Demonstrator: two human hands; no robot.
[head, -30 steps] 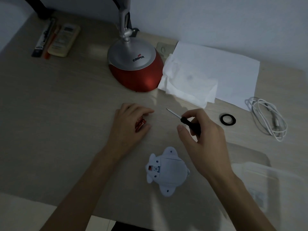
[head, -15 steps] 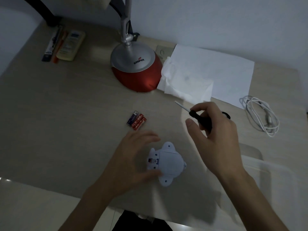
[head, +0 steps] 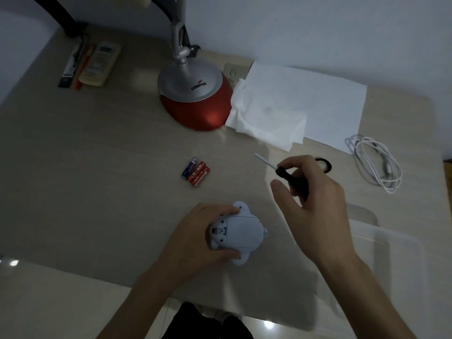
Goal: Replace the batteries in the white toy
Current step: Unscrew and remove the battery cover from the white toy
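Note:
The white toy [head: 241,232] lies belly-up near the table's front edge, its battery cover and a small screw facing up. My left hand [head: 195,237] grips its left end, thumb at the near side and fingers at the far side. My right hand [head: 315,199] hovers to the toy's right and holds a small screwdriver [head: 281,171] with a black handle, its thin shaft pointing up-left. Three batteries [head: 195,172], one blue and two red, lie side by side on the table beyond the toy.
A red and silver lamp base [head: 195,94] stands at the back centre. White tissue [head: 266,121] and a paper sheet [head: 318,101] lie beside it. A coiled white cable [head: 376,162] and a black ring [head: 326,165] sit right. A clear plastic box [head: 391,260] is near right; a remote [head: 99,63] far left.
My left hand left the batteries on the table, came back toward me and took hold of the toy. My right hand stayed raised with the screwdriver.

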